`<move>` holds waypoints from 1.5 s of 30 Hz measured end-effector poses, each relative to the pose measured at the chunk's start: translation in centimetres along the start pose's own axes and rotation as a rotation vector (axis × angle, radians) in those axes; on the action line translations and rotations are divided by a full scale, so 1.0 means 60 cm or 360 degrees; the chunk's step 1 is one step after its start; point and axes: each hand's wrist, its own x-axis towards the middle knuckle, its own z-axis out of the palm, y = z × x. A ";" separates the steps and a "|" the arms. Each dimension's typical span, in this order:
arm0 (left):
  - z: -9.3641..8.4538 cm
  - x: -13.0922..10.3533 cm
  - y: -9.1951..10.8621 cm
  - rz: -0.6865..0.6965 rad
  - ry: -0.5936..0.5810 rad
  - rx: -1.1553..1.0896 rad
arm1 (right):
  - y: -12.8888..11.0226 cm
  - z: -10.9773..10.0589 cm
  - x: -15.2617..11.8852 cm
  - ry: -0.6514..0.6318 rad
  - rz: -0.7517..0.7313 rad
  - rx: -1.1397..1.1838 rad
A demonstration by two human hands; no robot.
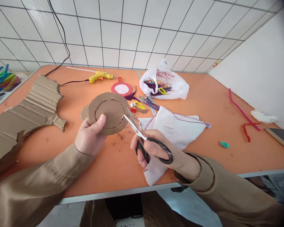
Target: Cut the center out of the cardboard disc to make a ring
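Between thumb and fingers, my left hand (92, 134) grips a round cardboard disc (111, 118) above the table. A dark circle is marked or cut inside its rim, and a second piece of cardboard (84, 113) peeks out behind it. My right hand (153, 148) is closed through the black handles of a pair of scissors (143, 137). The blades are parted, with the tips at the right side of the disc by the circle line. Under my right hand lies a folded white cloth (177, 126) with dark red stitching.
A torn cardboard sheet (38, 104) covers the left of the orange table (210, 104). Toward the back are a yellow glue gun (100, 76), a red-rimmed disc (121, 89), purple-handled scissors (151, 102) and a white plastic bag (177, 85). Pipe cleaners (242, 108) and a phone-like object (282, 138) lie right.
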 end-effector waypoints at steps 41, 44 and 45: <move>0.005 -0.006 0.005 0.0017 0.0012 0.0030 | -0.019 -0.001 -0.002 0.0063 0.0101 -0.0037; 0.002 -0.003 0.004 -0.0031 0.0047 -0.0026 | -0.019 0.000 -0.001 0.0044 0.0135 -0.0015; 0.001 -0.002 0.004 -0.0047 0.0051 -0.0043 | -0.019 0.000 -0.001 0.0039 0.0146 -0.0018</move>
